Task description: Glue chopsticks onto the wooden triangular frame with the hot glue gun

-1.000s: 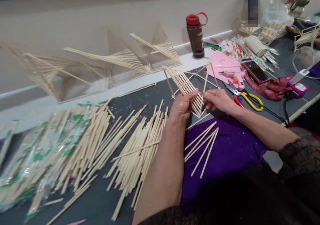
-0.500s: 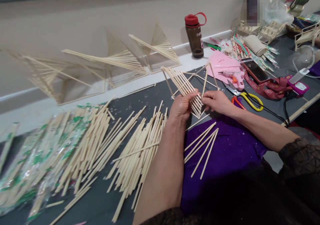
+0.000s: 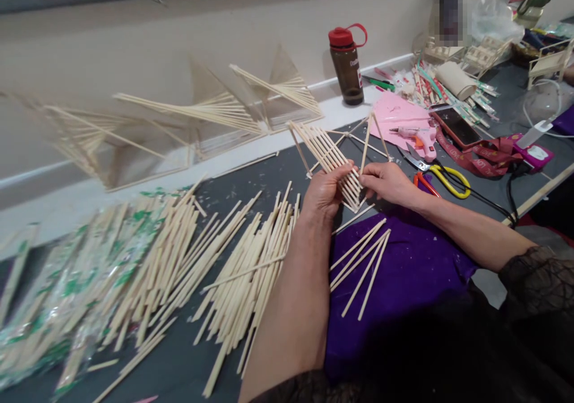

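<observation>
A frame of thin wooden sticks [image 3: 323,144], with a slanted row of parallel sticks, stands on the dark table at the centre. My left hand [image 3: 326,189] is closed on the near end of that row, thumb on top. Against the frame's right side, my right hand [image 3: 384,182] pinches at the stick ends, fingertips close to my left thumb. Several loose sticks [image 3: 365,259] lie on the purple cloth [image 3: 412,271] below my hands. To the left are piles of bare sticks [image 3: 251,277] and sticks in clear wrappers [image 3: 89,271].
Finished stick structures [image 3: 201,113] lean along the wall. Behind the frame stands a brown bottle [image 3: 347,71]. On the right are a pink glue gun [image 3: 417,137], yellow-handled scissors [image 3: 448,180], a phone [image 3: 456,127], a red strap [image 3: 487,158] and a black cable [image 3: 488,201].
The view has shifted very slightly. Both hands keep the same hold on the stick frame.
</observation>
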Motion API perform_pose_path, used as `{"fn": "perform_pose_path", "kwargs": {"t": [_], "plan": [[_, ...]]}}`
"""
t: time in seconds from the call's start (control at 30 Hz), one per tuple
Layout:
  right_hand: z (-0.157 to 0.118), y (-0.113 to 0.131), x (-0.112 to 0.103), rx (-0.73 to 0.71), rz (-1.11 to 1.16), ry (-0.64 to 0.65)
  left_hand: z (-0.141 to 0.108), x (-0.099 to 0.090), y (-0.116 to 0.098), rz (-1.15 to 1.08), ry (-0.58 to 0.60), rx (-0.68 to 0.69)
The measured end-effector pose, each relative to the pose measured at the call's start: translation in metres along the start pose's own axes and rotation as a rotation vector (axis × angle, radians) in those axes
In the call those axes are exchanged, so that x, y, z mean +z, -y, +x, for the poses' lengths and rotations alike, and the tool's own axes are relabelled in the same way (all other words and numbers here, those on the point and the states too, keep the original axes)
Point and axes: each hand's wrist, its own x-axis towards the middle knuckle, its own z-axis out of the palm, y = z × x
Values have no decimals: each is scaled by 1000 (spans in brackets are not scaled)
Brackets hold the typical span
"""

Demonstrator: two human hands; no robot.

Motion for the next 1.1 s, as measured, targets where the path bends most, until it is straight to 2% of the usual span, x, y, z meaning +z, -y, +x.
{"fn": "perform_pose_path", "kwargs": {"t": [0.53, 0.93, 1.1], "plan": [[0, -5, 1, 8, -5, 8, -5, 3, -7, 35, -25, -52], [-5, 4, -10, 115, 58, -55, -4, 1, -6, 52, -42, -1], [-7, 2, -11, 92, 20, -55, -4, 0, -6, 52, -41, 12]]}}
